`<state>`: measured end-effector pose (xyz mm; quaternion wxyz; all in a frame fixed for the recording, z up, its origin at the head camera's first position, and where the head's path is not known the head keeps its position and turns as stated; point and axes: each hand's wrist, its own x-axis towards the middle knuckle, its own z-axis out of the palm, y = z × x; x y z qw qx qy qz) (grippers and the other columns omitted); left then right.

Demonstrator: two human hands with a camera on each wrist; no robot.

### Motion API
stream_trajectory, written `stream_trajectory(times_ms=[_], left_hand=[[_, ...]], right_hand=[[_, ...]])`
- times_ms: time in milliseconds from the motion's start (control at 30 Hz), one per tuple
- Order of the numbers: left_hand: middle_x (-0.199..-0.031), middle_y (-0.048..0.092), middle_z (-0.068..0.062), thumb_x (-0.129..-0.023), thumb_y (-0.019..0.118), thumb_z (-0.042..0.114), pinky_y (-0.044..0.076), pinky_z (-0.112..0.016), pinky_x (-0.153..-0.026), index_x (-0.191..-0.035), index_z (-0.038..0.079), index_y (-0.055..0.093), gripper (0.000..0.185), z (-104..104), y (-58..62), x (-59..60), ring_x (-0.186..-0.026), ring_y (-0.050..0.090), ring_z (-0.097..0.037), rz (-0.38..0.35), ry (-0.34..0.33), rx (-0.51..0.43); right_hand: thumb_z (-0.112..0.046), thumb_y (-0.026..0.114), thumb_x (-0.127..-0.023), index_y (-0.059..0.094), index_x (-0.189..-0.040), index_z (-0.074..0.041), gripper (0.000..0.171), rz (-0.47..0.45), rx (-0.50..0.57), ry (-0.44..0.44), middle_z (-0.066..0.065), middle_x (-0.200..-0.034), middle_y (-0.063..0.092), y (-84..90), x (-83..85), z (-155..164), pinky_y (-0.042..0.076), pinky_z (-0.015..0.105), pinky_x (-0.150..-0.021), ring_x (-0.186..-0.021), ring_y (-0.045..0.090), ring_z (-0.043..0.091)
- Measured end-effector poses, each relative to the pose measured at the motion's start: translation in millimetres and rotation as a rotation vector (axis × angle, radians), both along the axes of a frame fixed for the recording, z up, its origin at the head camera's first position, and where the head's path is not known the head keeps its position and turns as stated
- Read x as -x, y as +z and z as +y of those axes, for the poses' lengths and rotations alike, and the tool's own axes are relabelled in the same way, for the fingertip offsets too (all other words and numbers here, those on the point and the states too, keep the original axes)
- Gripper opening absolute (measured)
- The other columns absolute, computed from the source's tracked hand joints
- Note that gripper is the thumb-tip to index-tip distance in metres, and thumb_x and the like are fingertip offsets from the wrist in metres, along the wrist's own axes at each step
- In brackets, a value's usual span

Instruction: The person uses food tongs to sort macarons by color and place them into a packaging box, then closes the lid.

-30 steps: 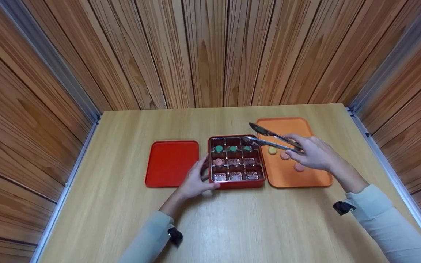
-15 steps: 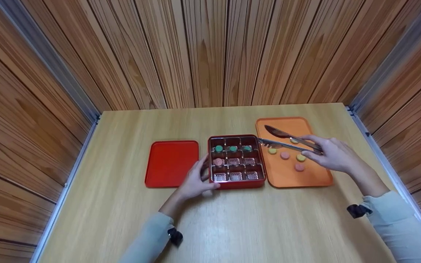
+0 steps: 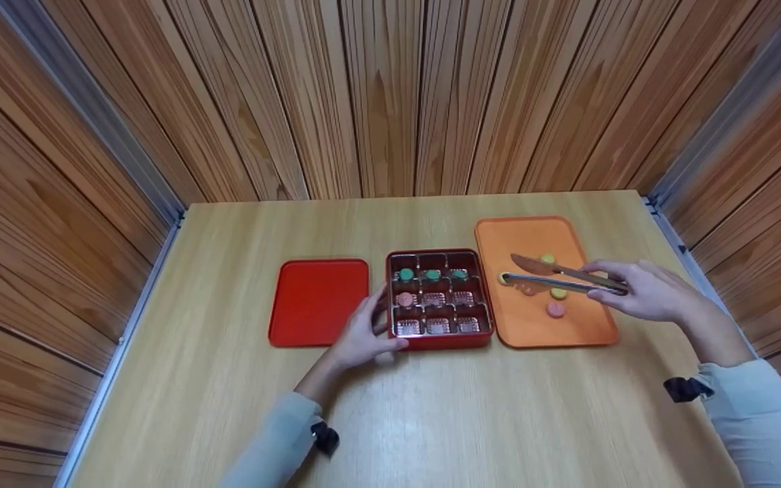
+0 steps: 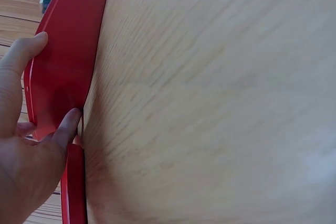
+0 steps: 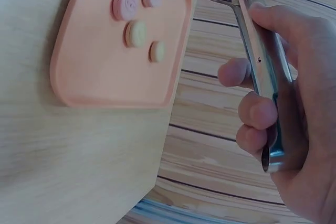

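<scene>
My left hand [image 3: 363, 339] grips the near left corner of a red box [image 3: 439, 344], thumb on its front wall. Clear dividers split the box into compartments. Green macarons [image 3: 432, 274] sit across the far row; a pink macaron [image 3: 405, 299] lies in the left compartment of the middle row. My right hand [image 3: 645, 288] holds metal tongs [image 5: 273, 77], their arms spread, over an orange tray [image 3: 533, 332]. One tong tip is close to a yellow macaron [image 3: 502, 278] at the tray's left edge; whether it touches is unclear. Pink macarons [image 3: 555, 309] and other yellow macarons [image 3: 548, 258] lie nearby.
A flat red lid or tray [image 3: 316, 305] lies left of the box, close to my left hand. The orange tray stands against the box's right side. Wood-patterned panels [image 3: 390, 102] rise behind and beside the wooden table [image 3: 445, 420].
My right hand has drawn the tongs rightward from above the box's far right compartment to over the orange tray. The left hand and the box have stayed in place.
</scene>
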<state>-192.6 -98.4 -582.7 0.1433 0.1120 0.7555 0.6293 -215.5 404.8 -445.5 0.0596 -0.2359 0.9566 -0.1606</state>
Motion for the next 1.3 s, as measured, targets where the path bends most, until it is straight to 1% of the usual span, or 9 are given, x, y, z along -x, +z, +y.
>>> stream_trajectory(times_ms=[133,300,567,733,900,1033,1133,1300], left_hand=[[-0.183,0.030,-0.022,-0.088,0.094,0.003,0.049,-0.050,-0.132,-0.181,0.014,0.020,0.120,0.2,-0.2,0.6,-0.171,0.036,-0.044,-0.002,-0.004,-0.024],[-0.182,0.032,-0.020,-0.089,0.095,0.007,0.049,-0.050,-0.133,-0.182,0.019,0.020,0.120,0.2,0.9,-0.5,-0.171,0.037,-0.042,-0.010,-0.002,0.004],[-0.182,0.032,-0.017,-0.090,0.096,0.015,0.047,-0.051,-0.134,-0.182,0.023,0.021,0.119,0.0,0.7,-1.4,-0.171,0.037,-0.040,-0.018,0.003,0.034],[-0.182,0.033,-0.018,-0.090,0.096,0.013,0.048,-0.051,-0.134,-0.182,0.020,0.020,0.120,-1.0,0.3,-1.1,-0.171,0.038,-0.041,-0.007,-0.001,0.025],[-0.181,0.034,-0.021,-0.089,0.096,0.010,0.048,-0.050,-0.133,-0.182,0.016,0.020,0.121,-1.0,0.2,-0.8,-0.170,0.039,-0.042,-0.003,-0.002,0.024],[-0.180,0.033,-0.023,-0.089,0.096,0.007,0.050,-0.050,-0.131,-0.181,0.014,0.020,0.120,-0.2,-0.9,0.1,-0.170,0.039,-0.043,0.003,-0.010,-0.006],[-0.179,0.031,-0.025,-0.088,0.094,0.003,0.050,-0.050,-0.130,-0.181,0.011,0.019,0.120,0.3,-1.5,0.3,-0.170,0.038,-0.045,0.005,-0.018,-0.042],[-0.180,0.031,-0.025,-0.089,0.094,0.003,0.049,-0.051,-0.132,-0.181,0.012,0.018,0.120,-0.6,-1.7,0.3,-0.170,0.037,-0.046,0.010,-0.018,-0.043]], right_hand=[[-0.033,0.078,-0.107,0.074,-0.142,-0.013,0.041,0.002,-0.024,-0.004,-0.010,-0.069,0.051,-4.6,2.6,5.2,0.031,0.022,-0.050,-0.053,0.037,0.001],[-0.030,0.078,-0.107,0.073,-0.142,-0.012,0.040,-0.030,-0.059,-0.014,-0.009,-0.070,0.053,-9.6,6.6,8.8,0.031,0.022,-0.050,-0.054,0.039,0.003],[-0.036,0.074,-0.109,0.071,-0.147,-0.014,0.044,-0.111,-0.112,-0.055,-0.007,-0.073,0.055,-14.6,11.6,10.3,0.032,0.023,-0.051,-0.056,0.043,0.008],[-0.036,0.073,-0.110,0.070,-0.147,-0.015,0.043,-0.144,-0.116,-0.060,-0.006,-0.074,0.056,-16.0,13.5,10.1,0.034,0.023,-0.050,-0.055,0.046,0.010],[-0.035,0.072,-0.110,0.069,-0.147,-0.014,0.042,-0.136,-0.136,-0.061,-0.005,-0.073,0.055,-16.7,14.7,9.3,0.033,0.024,-0.050,-0.055,0.047,0.011],[-0.033,0.072,-0.110,0.070,-0.144,-0.014,0.040,-0.120,-0.152,-0.047,-0.005,-0.073,0.055,-18.7,15.9,9.4,0.033,0.024,-0.049,-0.055,0.046,0.011],[-0.031,0.072,-0.110,0.071,-0.143,-0.013,0.038,-0.122,-0.148,-0.035,-0.005,-0.074,0.056,-20.7,16.6,9.8,0.033,0.024,-0.048,-0.055,0.046,0.011],[-0.026,0.070,-0.111,0.071,-0.142,-0.010,0.035,-0.152,-0.118,-0.034,-0.004,-0.077,0.060,-21.4,16.9,10.9,0.036,0.024,-0.047,-0.053,0.050,0.011]])
